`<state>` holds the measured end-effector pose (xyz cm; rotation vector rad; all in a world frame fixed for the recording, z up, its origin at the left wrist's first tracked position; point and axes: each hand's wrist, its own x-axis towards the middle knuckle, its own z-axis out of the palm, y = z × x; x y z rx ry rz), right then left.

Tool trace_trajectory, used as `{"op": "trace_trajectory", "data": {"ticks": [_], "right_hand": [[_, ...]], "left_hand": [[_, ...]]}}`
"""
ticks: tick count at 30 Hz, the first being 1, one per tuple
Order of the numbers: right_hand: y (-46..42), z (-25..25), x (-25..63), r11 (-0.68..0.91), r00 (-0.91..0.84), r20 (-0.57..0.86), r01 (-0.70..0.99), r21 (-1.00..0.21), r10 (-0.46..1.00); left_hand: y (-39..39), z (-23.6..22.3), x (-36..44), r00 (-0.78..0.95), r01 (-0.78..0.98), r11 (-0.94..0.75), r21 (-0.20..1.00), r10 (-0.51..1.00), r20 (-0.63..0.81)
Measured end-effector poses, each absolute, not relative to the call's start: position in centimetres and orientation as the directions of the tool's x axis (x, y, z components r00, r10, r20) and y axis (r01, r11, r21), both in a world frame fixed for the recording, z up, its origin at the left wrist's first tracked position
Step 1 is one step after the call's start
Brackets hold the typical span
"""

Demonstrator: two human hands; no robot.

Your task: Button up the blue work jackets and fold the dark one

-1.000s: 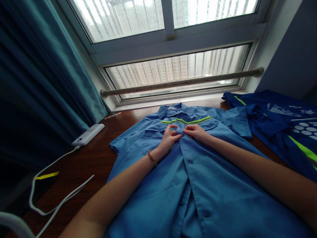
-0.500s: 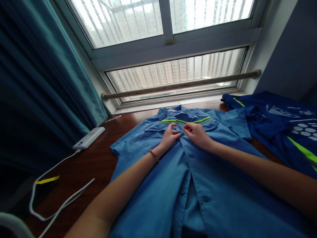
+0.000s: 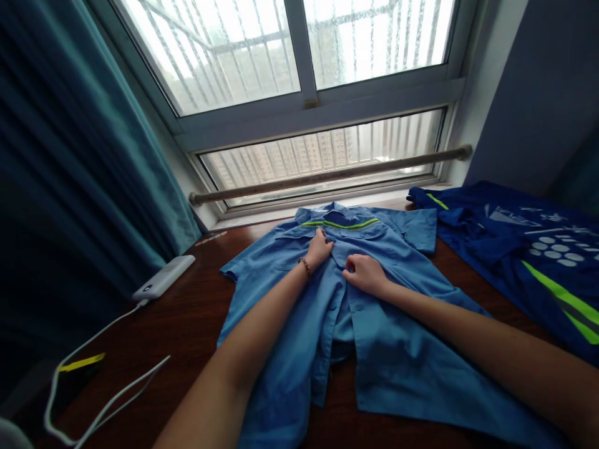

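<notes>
A light blue short-sleeved shirt (image 3: 290, 324) lies front up, its collar toward the window and a yellow-green stripe across the chest. The lower front hangs apart, with buttons on the left edge. My left hand (image 3: 319, 248), with a beaded bracelet at the wrist, is closed on the front placket just below the stripe. Lower and to the right, my right hand (image 3: 365, 274) has its fingers curled and pinched at the right front edge of the shirt. The fingertips of both hands are partly hidden.
A dark blue garment (image 3: 496, 243) with yellow-green stripes lies at right. On the wooden table (image 3: 187, 324) at left are a white power bank (image 3: 163, 277), a white cable (image 3: 116, 393) and a yellow strip (image 3: 82, 362). A curtain (image 3: 93, 156) hangs at left, and a rail (image 3: 327, 176) crosses the window.
My right hand has moved down the shirt front, away from my left hand, which stays near the chest. The view has shifted, and the shirt's lower hem now shows.
</notes>
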<state>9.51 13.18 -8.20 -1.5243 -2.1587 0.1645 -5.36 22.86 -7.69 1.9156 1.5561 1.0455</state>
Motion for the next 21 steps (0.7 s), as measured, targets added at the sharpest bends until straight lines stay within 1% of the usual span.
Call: {"op": "trace_trajectory", "data": {"ticks": [2, 3, 5, 7, 9, 11, 14, 16, 18, 19, 21], "right_hand": [[13.8, -8.2, 9.9, 0.396, -0.282, 0.309, 0.819, -0.415, 0.908], [14.0, -8.3, 10.1, 0.408, -0.298, 0.299, 0.801, -0.438, 0.907], [14.5, -8.3, 10.5, 0.409, -0.318, 0.262, 0.769, -0.491, 0.911], [15.1, -8.3, 10.9, 0.379, -0.310, 0.220, 0.732, -0.565, 0.925], [15.6, -8.4, 11.3, 0.329, -0.284, 0.180, 0.668, -0.668, 0.942], [16.0, -8.5, 11.5, 0.253, -0.258, 0.125, 0.554, -0.793, 0.958], [16.1, -8.5, 11.9, 0.075, -0.192, 0.020, 0.286, -0.955, 0.981], [16.0, -8.3, 12.1, -0.035, -0.150, -0.048, 0.086, -0.996, 0.987], [15.8, -8.2, 12.1, -0.116, -0.140, -0.106, -0.068, -0.991, 0.984], [15.7, -8.1, 12.1, -0.143, -0.147, -0.125, -0.117, -0.983, 0.981], [15.5, -7.9, 12.0, -0.146, -0.173, -0.118, -0.158, -0.977, 0.978]], "left_hand": [[21.0, -7.2, -4.7, 0.036, 0.643, -0.249, 0.724, 0.954, 0.297], [19.8, -7.1, -4.5, 0.056, 0.656, -0.288, 0.698, 0.940, 0.336], [17.1, -7.1, -4.4, 0.158, 0.694, -0.394, 0.602, 0.900, 0.406], [14.8, -7.4, -4.7, 0.276, 0.705, -0.459, 0.541, 0.880, 0.386], [13.3, -7.9, -5.0, 0.337, 0.695, -0.473, 0.541, 0.879, 0.337], [12.8, -8.4, -5.3, 0.343, 0.683, -0.459, 0.568, 0.888, 0.305], [13.1, -8.9, -5.6, 0.292, 0.665, -0.394, 0.634, 0.919, 0.265], [13.5, -8.9, -5.7, 0.263, 0.657, -0.362, 0.661, 0.932, 0.250], [13.7, -8.8, -5.8, 0.290, 0.664, -0.383, 0.642, 0.923, 0.251], [13.7, -8.7, -5.8, 0.314, 0.671, -0.404, 0.622, 0.915, 0.255], [13.8, -8.5, -5.9, 0.347, 0.683, -0.428, 0.592, 0.903, 0.254]]}}
